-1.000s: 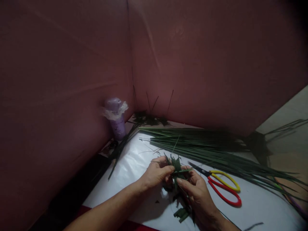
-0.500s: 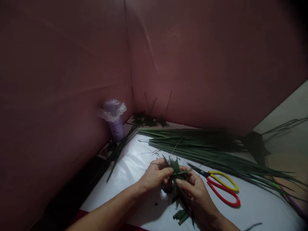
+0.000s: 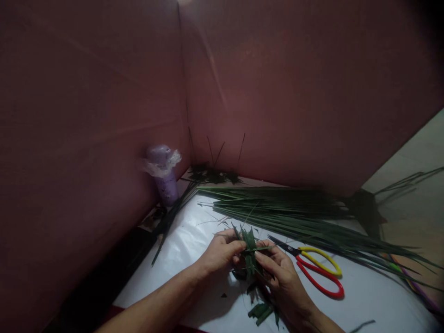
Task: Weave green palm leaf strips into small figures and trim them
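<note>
A bundle of folded green leaf strips [image 3: 250,245], with pointed ends sticking up, is held between both hands over the white tabletop [image 3: 187,231]. My left hand [image 3: 225,249] pinches it from the left with thumb and fingers. From the right, my right hand [image 3: 275,263] closes on the same piece, its thumb pressed near the middle. Scissors [image 3: 317,268] with one yellow and one red handle lie just right of my right hand, their black blades pointing toward it. Below the hands are short cut leaf pieces [image 3: 262,312].
Long green leaves [image 3: 284,208] stretch across the back of the table to the right. A purple tumbler [image 3: 165,180] wrapped in clear plastic stands at the left by the pink wall [image 3: 86,115]. Several dark woven leaf pieces [image 3: 211,175] with upright stems sit in the corner.
Both hands stay on the leaf piece. My right thumb has shifted up slightly on it, and the piece shows more upright between the fingers. The view has moved a little.
</note>
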`<action>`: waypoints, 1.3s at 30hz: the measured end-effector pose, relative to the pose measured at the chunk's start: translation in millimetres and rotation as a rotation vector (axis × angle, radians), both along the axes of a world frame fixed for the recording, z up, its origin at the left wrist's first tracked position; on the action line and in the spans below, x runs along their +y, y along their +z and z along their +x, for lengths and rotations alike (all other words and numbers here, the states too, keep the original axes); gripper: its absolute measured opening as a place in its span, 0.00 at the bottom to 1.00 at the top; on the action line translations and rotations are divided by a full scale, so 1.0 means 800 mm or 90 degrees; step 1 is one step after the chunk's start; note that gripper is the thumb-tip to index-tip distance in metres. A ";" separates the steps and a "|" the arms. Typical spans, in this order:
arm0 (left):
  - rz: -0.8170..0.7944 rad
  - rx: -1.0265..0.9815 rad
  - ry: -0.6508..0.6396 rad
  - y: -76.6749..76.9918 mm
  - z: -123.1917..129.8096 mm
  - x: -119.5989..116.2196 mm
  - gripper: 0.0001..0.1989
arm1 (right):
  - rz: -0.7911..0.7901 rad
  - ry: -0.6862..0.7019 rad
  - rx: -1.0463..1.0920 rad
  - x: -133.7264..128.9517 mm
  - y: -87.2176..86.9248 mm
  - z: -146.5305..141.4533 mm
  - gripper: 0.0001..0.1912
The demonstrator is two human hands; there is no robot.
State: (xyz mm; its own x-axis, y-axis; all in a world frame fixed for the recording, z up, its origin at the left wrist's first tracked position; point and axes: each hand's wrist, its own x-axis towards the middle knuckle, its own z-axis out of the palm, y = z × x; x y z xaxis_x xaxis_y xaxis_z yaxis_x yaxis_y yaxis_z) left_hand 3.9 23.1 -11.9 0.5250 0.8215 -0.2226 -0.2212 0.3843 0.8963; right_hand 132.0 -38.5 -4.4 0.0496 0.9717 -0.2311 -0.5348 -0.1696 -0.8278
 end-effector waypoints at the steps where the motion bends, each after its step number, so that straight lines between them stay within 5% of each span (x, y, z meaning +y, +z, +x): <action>1: 0.010 0.014 -0.002 0.001 -0.001 0.000 0.10 | -0.004 0.000 -0.003 0.001 0.000 0.000 0.15; 39: 0.065 0.063 -0.066 0.001 -0.004 0.000 0.09 | -0.005 0.009 0.088 -0.001 -0.002 0.001 0.09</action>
State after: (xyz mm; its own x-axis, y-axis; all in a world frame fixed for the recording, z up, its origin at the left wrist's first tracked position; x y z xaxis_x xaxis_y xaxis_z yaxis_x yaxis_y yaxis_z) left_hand 0.5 23.2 -11.3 0.5873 0.7853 -0.1956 -0.0943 0.3065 0.9472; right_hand 132.9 -39.4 -5.8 0.0023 0.9700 -0.2430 -0.6409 -0.1851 -0.7450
